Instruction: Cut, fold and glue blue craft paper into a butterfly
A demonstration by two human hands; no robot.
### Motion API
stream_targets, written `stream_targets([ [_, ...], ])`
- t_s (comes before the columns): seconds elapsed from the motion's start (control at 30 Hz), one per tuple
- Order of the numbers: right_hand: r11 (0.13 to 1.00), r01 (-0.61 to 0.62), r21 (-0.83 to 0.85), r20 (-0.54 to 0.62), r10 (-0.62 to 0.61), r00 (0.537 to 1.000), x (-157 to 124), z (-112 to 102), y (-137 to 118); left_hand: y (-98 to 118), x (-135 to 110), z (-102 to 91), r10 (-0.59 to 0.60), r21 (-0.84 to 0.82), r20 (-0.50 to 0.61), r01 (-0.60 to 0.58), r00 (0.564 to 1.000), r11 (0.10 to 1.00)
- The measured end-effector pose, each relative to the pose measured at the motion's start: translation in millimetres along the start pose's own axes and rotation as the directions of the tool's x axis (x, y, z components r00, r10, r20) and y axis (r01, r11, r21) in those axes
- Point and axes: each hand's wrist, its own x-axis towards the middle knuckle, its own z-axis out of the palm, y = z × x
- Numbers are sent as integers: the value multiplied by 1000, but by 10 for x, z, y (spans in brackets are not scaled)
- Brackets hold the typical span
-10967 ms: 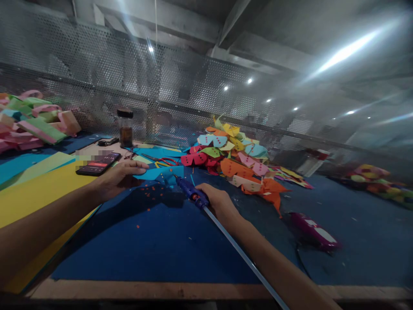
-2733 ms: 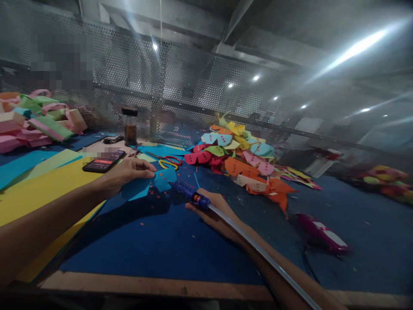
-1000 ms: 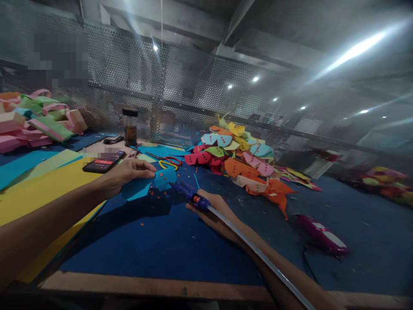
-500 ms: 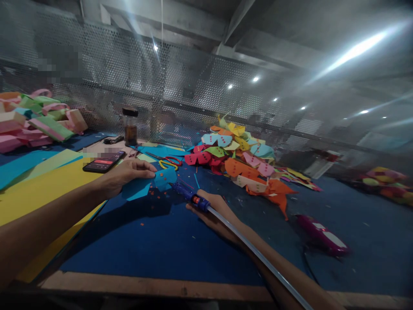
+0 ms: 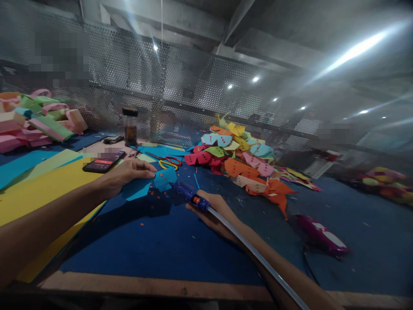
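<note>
My left hand [image 5: 124, 174] lies on a folded blue paper piece [image 5: 151, 183] and holds it against the blue table top [image 5: 155, 241], fingers curled over its edge. My right hand [image 5: 214, 213] grips a blue glue gun [image 5: 189, 196] with a long clear glue stick [image 5: 254, 254] running back over my forearm. The gun's nozzle points at the blue paper's right edge. Small orange paper bits lie scattered around the paper.
A heap of coloured paper butterflies [image 5: 238, 161] lies behind the gun. Scissors [image 5: 167, 162], a phone [image 5: 103, 162], a dark jar [image 5: 130, 127], yellow sheets [image 5: 38, 189] and pink and green paper boxes [image 5: 38, 122] are at the left. A purple glue gun [image 5: 322, 234] lies at the right.
Over the last second almost nothing has moved. Since the oldest frame my right hand has turned palm up under the glue gun, and the blue paper lies flatter.
</note>
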Motion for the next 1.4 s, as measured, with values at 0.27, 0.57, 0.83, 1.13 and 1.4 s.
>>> stream_targets([
  [0.27,1000,17,-5,10,-17,1000,6,-1,-10,-12,6,-5,-16,-8,-1,16,1000,1000],
  [0.57,999,30,-31,-23,-31,999,23,46,65,-10,3,-10,-21,-5,-2,21,1000,1000],
  [0.83,999,45,-19,-46,-46,998,48,130,199,-28,14,-16,-28,-11,-3,28,1000,1000],
  [1.13,997,13,-73,-58,-17,998,66,167,247,-17,14,-16,-38,-19,0,38,999,999],
  [1.4,999,22,-33,-45,-23,999,52,147,215,-37,25,-34,-43,-21,2,43,999,999],
])
